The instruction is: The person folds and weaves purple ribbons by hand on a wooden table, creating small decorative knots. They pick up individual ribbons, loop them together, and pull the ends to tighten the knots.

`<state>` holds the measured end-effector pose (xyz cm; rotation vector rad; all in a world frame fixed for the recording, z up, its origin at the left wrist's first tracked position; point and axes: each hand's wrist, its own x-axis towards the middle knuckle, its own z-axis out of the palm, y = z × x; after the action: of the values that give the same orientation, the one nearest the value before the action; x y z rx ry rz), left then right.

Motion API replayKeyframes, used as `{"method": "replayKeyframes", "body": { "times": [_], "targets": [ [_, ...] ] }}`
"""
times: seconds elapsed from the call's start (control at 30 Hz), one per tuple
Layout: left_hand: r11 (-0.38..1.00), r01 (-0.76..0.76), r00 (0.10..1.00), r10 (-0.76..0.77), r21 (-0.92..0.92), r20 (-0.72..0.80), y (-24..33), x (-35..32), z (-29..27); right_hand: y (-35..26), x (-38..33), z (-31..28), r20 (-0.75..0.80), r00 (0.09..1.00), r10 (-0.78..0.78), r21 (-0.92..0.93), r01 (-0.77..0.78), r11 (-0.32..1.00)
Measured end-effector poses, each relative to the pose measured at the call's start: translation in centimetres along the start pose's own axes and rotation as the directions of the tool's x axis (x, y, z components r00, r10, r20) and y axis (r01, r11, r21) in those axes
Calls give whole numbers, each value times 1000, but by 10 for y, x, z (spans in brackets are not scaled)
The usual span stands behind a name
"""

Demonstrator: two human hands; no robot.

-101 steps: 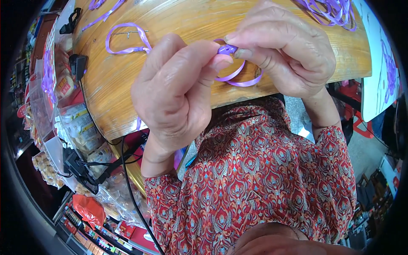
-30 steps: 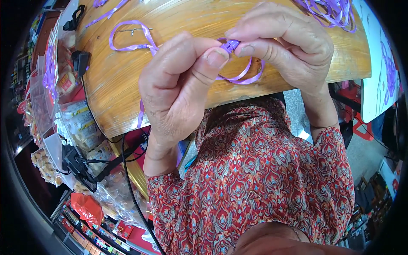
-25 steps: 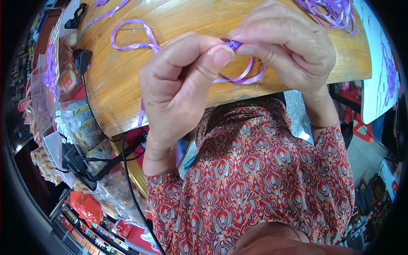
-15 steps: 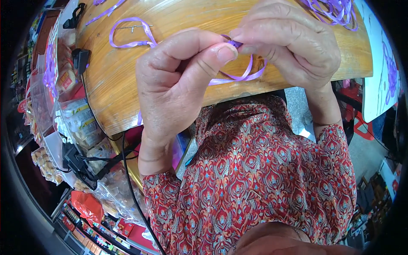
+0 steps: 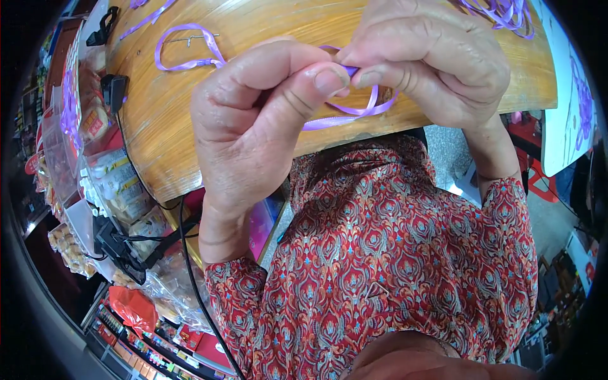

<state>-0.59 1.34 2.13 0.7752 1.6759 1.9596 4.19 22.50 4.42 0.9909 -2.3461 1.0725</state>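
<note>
Both my hands meet above the near part of a wooden table [image 5: 158, 133], pinching one purple ribbon [image 5: 351, 71] between thumbs and forefingers. My left hand [image 5: 256, 114] is closed on the ribbon's left side. My right hand [image 5: 437, 63] grips it just to the right, and a short dark-purple bit shows between the fingertips. Below the hands, loops of the same ribbon lie on the table. Behind my left hand is another light purple ribbon loop [image 5: 166, 47], with a thin metal wire piece [image 5: 190, 40] lying across it.
A heap of purple ribbon [image 5: 506, 14] sits at the far right. A white board [image 5: 557, 95] with more ribbon stands beside the table's right edge. Black cables [image 5: 183, 234] and a plug [image 5: 114, 92] run along the left edge, next to bagged goods [image 5: 117, 180] and a red bag [image 5: 133, 307].
My hands have shifted slightly, the left one a little to the left. The right thumb has drawn back, and more of the purple ribbon shows between the fingertips.
</note>
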Motion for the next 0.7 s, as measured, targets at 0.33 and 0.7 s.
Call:
{"method": "replayKeyframes", "body": {
  "times": [0.33,0.7],
  "targets": [
    [988,-153,975,148,-17,-164,-23,-1,16,-6,-8,17,-66,983,169,-26,-171,985],
    [951,-306,941,308,37,-142,-32,-1,16,0,-11,44,-303,952,47,36,-38,999]
  ]
}}
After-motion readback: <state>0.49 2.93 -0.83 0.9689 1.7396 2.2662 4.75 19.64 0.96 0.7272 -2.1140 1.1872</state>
